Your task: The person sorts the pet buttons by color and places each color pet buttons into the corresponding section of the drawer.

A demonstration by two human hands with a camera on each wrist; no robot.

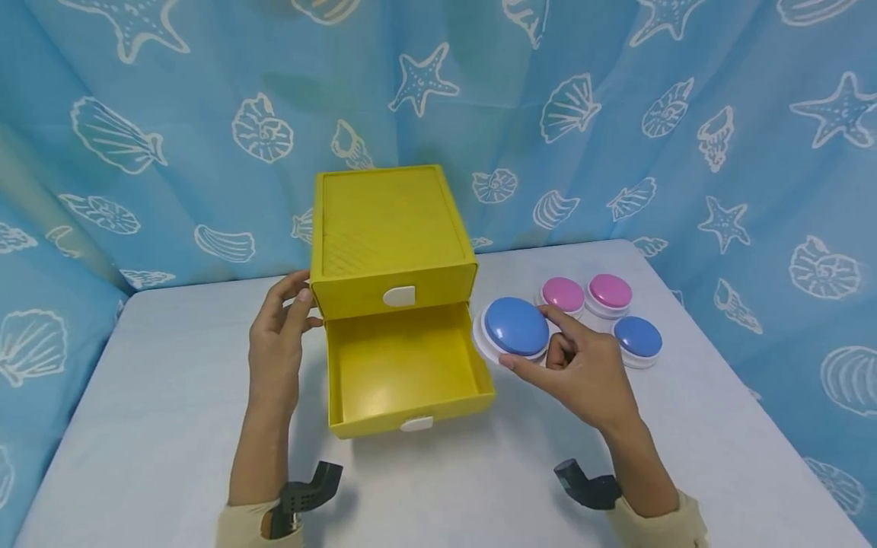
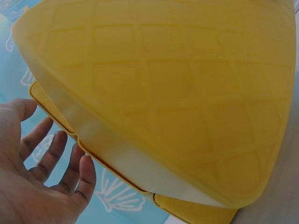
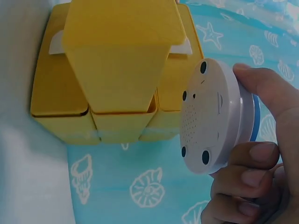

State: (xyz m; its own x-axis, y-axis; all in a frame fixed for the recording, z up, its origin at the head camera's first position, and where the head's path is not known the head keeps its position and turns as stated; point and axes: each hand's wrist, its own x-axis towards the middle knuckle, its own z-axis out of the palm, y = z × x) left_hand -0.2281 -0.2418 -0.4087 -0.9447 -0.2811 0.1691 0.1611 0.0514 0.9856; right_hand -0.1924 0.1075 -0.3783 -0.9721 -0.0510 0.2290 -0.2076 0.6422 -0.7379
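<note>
A yellow cabinet (image 1: pixel 390 221) with two drawers stands on the table; its lower drawer (image 1: pixel 404 425) is pulled out, with nothing in it, while the upper one is closed. My left hand (image 1: pixel 277 331) is at the cabinet's left side, fingers loosely bent along its edge. Between thumb and fingers, my right hand (image 1: pixel 594 373) holds a round push button (image 1: pixel 517 326) with a blue top and white base, just right of the pulled-out drawer. The button's white underside (image 3: pixel 201 126), with small dark feet and speaker holes, faces the cabinet in the right wrist view.
Beyond my right hand on the white-covered table (image 1: pixel 171 396) are two pink-topped buttons, one left (image 1: pixel 563 294) and one right (image 1: pixel 610 292), and another blue button (image 1: pixel 639 337). A blue seashell curtain (image 1: pixel 425 137) hangs behind the table.
</note>
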